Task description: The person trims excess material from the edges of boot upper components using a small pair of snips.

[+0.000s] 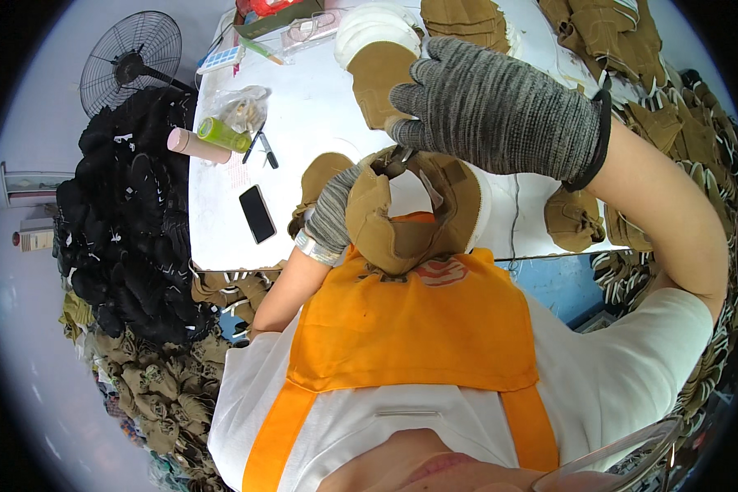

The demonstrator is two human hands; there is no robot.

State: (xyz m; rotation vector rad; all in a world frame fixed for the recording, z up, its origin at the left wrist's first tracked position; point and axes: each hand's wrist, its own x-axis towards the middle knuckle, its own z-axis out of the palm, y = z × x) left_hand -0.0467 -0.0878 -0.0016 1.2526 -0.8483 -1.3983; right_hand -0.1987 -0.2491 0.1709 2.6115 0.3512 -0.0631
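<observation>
A brown sewn piece (455, 193) with a wide opening is held up in front of my orange apron; it looks like a shoe upper, with a pale edge on its right side. My left hand (334, 215), in a grey knit glove, grips its left side, fingers partly hidden behind it. Above it is my right hand (492, 111), in a matching glove, its thumb and fingertips bent down near the top rim. A small dark metal tool (397, 161) shows at that rim below the fingertips; its kind is unclear. Another brown upper (324, 176) lies behind my left hand.
On the white table (303, 123) lie a phone (257, 214), pens (261, 148), a green bottle (224, 134) and a pink bottle (198, 146). Brown pieces (381, 78) are stacked at the far side. Black uppers (139, 205) pile up left, beneath a fan (131, 66).
</observation>
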